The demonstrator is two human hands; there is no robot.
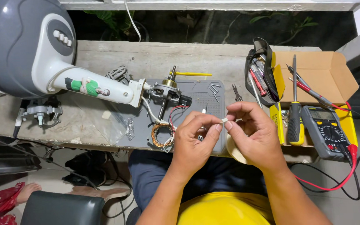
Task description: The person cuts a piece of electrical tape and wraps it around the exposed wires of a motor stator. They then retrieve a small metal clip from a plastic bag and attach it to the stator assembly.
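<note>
A: In the head view, what is held between the fingers?

B: A small pale strip of tape [225, 121] is pinched at one end by the thumb and forefinger of the left hand [194, 139], and at the other by those of the right hand [253, 133]. The fingertips of both hands are closed tight on it, almost touching each other. The strip is kept in the air, just above the near edge of the grey work mat [213, 109].

A: What is found beneath the fingers?

B: A pale roll of tape [233, 151] is seen under the right palm, partly hidden by it. Whether it is gripped by the lower fingers cannot be told.

A: And to the left of the fingers?

B: A copper-wound stator [162, 135] is laid near the left hand on the mat. Beyond it, a dismantled fan motor [166, 89] is joined to a grey and white fan housing [30, 46].

A: To the right of the fingers?

B: A yellow-handled screwdriver [295, 121] and a grey multimeter [326, 131] are set near the right hand, with an open cardboard box [321, 73] further off.
</note>
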